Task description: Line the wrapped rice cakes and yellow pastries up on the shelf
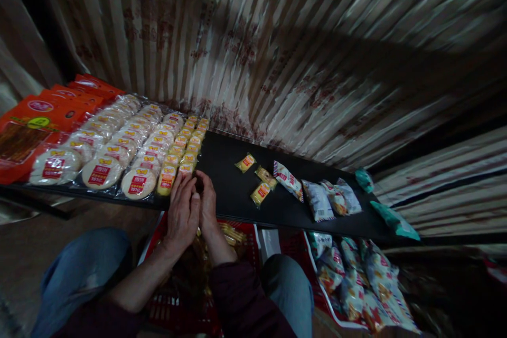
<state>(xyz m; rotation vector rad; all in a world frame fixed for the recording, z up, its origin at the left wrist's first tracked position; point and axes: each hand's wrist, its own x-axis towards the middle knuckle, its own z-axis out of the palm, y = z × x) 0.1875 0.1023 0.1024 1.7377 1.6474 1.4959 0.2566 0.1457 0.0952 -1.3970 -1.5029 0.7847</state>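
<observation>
My left hand (pixel 184 214) and my right hand (pixel 207 200) are side by side at the near end of the rows of small yellow snack packets (pixel 180 141). The left fingers lie close together over the front of the right-hand row, touching a packet (pixel 186 167) there. My right fingers are curled inward beside them, against the row's right side. Whatever is between the two hands is hidden by the fingers. To the left, round white crackers in clear wrappers (pixel 138 184) stand in overlapping rows. Several loose yellow packets (pixel 260 194) lie to the right on the black shelf (pixel 233 202).
Orange snack bags (pixel 35 108) lie at the shelf's left end. White snack bags (pixel 317 200) and green bags (pixel 396 220) lie toward the right. Below are a red basket (pixel 253 243) of yellow packets and another basket (pixel 322 296) of bags. A striped curtain (pixel 237 53) hangs behind.
</observation>
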